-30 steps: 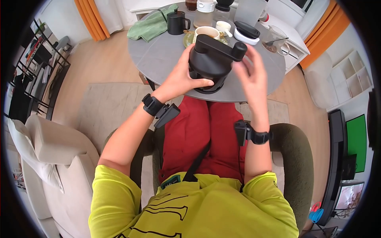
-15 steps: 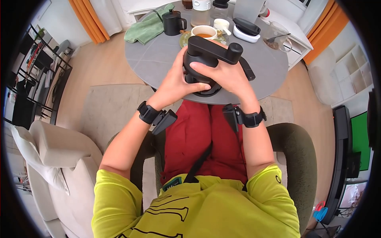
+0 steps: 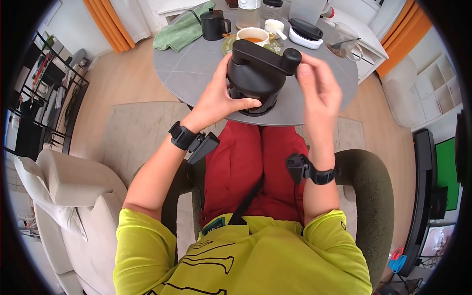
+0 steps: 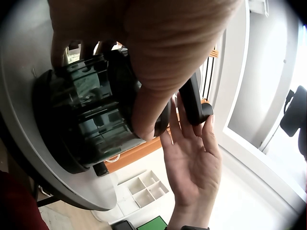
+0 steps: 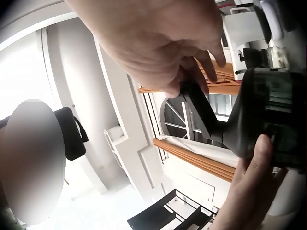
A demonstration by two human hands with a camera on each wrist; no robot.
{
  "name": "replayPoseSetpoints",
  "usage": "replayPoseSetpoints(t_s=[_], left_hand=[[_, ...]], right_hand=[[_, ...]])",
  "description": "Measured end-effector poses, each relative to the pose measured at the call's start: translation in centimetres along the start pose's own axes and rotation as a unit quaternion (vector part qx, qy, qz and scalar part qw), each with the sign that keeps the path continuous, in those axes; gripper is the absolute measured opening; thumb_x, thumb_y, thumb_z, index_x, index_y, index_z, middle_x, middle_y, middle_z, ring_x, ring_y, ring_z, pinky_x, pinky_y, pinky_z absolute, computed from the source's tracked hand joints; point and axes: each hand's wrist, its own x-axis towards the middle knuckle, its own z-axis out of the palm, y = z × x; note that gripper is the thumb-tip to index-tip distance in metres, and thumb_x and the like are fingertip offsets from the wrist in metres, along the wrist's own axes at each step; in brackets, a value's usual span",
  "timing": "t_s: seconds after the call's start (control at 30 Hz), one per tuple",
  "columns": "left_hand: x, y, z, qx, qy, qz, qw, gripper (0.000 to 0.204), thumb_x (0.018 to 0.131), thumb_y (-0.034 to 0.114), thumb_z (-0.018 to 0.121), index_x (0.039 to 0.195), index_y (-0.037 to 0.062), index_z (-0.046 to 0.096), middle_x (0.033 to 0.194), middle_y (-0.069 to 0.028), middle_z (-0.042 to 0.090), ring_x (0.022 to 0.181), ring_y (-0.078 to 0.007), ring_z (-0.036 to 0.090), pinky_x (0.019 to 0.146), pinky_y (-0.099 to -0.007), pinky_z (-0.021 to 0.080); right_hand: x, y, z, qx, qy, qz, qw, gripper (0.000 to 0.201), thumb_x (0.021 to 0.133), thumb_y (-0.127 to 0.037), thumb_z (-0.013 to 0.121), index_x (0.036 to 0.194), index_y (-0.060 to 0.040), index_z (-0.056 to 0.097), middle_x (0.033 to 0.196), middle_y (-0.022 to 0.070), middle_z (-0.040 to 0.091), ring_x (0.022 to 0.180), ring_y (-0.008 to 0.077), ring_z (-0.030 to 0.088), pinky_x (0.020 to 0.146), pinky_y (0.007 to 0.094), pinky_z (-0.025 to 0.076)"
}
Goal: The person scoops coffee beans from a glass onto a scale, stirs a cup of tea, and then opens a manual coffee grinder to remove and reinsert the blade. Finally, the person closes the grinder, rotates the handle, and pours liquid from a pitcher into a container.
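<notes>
A black hand-crank grinder (image 3: 255,78) stands at the table's near edge, its lower part a dark see-through container (image 4: 96,105). My left hand (image 3: 216,98) grips it around the upper body, thumb across the near side. On top lies the crank arm (image 3: 260,55), which points right and ends in a round knob (image 3: 291,60). My right hand (image 3: 319,88) pinches that knob between thumb and fingers, palm turned inward. In the right wrist view, fingertips of the right hand (image 5: 163,48) meet the end of the crank arm (image 5: 201,110). Behind the grinder sits a cup of brown drink (image 3: 253,35).
A black pot (image 3: 214,24) and a green cloth (image 3: 179,32) lie at the table's back left. Further right are a small white cup (image 3: 274,27), a white dish with a black top (image 3: 306,33) and a glass jug (image 3: 341,43) holding a spoon. Chair arms flank the person.
The crank arm points right throughout. My right hand came in over the grinder's body half a second ago, then swung back out right to the knob. My left hand kept its grip.
</notes>
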Motion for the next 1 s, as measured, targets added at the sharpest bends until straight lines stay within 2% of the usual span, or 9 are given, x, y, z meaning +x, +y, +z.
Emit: replayPoseSetpoints(t_s=[0.1,0.17,0.43,0.57,0.67,0.77,0.8,0.93,1.0], left_hand=[[0.1,-0.3,0.0,0.024,0.003,0.022,0.999,0.111,0.066,0.019,0.086,0.146,0.0017,0.011,0.141,-0.0182,0.037,0.121,-0.0271,0.049,0.099,-0.0389,0.045],[0.1,-0.2,0.1,-0.005,0.0,0.013,1.0,0.112,0.067,0.02,0.086,0.146,0.0017,0.01,0.141,-0.0185,0.037,0.12,-0.0274,0.051,0.099,-0.0385,0.045],[0.1,0.0,-0.1,0.011,0.0,-0.008,1.0,0.112,0.066,0.022,0.087,0.146,0.0012,0.011,0.139,-0.0185,0.038,0.117,-0.0283,0.052,0.097,-0.0381,0.046],[0.1,-0.7,0.2,-0.003,0.008,0.037,0.999,0.113,0.065,0.023,0.087,0.146,0.0013,0.011,0.139,-0.0185,0.038,0.115,-0.0279,0.053,0.095,-0.0371,0.047],[0.1,0.1,0.0,0.007,-0.002,-0.01,1.0,0.113,0.066,0.021,0.087,0.147,0.0016,0.01,0.14,-0.018,0.037,0.118,-0.0282,0.051,0.096,-0.0376,0.047],[0.0,0.1,0.0,0.0,-0.005,-0.017,1.0,0.113,0.066,0.02,0.086,0.147,0.0018,0.01,0.14,-0.018,0.037,0.12,-0.0281,0.049,0.096,-0.0379,0.047],[0.1,0.0,0.1,-0.001,-0.008,-0.017,1.0,0.113,0.066,0.02,0.086,0.147,0.0018,0.01,0.14,-0.018,0.037,0.12,-0.0281,0.049,0.096,-0.0379,0.047],[0.2,-0.3,0.2,-0.024,-0.003,0.007,1.0,0.113,0.066,0.02,0.087,0.147,0.0026,0.01,0.14,-0.0178,0.037,0.122,-0.0284,0.049,0.097,-0.0383,0.047],[0.0,-0.1,0.0,-0.011,-0.003,-0.01,1.0,0.113,0.066,0.019,0.087,0.147,0.0035,0.011,0.14,-0.0176,0.037,0.122,-0.0285,0.048,0.097,-0.0385,0.047]], right_hand=[[-0.3,-1.0,-0.3,-0.006,0.109,-0.02,0.994,0.029,0.095,-0.015,0.055,0.118,0.0019,0.053,0.118,0.0112,0.06,0.116,0.0198,0.053,0.101,0.0324,0.038],[0.2,-1.1,0.4,0.028,0.127,-0.132,0.983,0.023,0.096,-0.012,0.054,0.115,0.0009,0.054,0.111,0.0105,0.063,0.112,0.018,0.056,0.096,0.0308,0.041],[-0.6,-2.3,-0.7,-0.003,0.138,-0.039,0.99,0.026,0.095,-0.009,0.054,0.119,0.001,0.054,0.109,0.012,0.066,0.105,0.0151,0.059,0.092,0.0278,0.043],[-0.3,-1.9,1.8,0.007,0.135,-0.119,0.984,0.024,0.094,-0.008,0.055,0.117,0.0006,0.055,0.105,0.0108,0.067,0.101,0.0136,0.06,0.088,0.0268,0.045],[-1.1,-2.2,0.2,0.013,0.112,-0.032,0.993,0.028,0.092,-0.006,0.057,0.119,0.001,0.053,0.116,0.0128,0.061,0.105,0.0165,0.058,0.095,0.0296,0.042],[-0.9,-2.4,-0.5,0.011,0.125,-0.033,0.992,0.031,0.091,-0.006,0.058,0.121,0.0011,0.052,0.121,0.0141,0.059,0.108,0.0184,0.057,0.098,0.0311,0.04],[-0.2,-1.7,-0.1,0.029,0.096,-0.094,0.991,0.03,0.091,-0.006,0.058,0.12,0.0009,0.053,0.12,0.0142,0.059,0.111,0.0187,0.055,0.099,0.0314,0.04],[-1.2,-1.5,0.8,-0.014,0.047,-0.109,0.993,0.036,0.09,-0.006,0.059,0.124,0.0014,0.05,0.12,0.0138,0.059,0.114,0.0197,0.054,0.1,0.0321,0.039],[-1.3,-2.0,-1.0,0.012,0.059,-0.059,0.996,0.041,0.089,-0.007,0.061,0.128,0.0015,0.048,0.122,0.0137,0.058,0.116,0.0204,0.053,0.101,0.0327,0.038]])
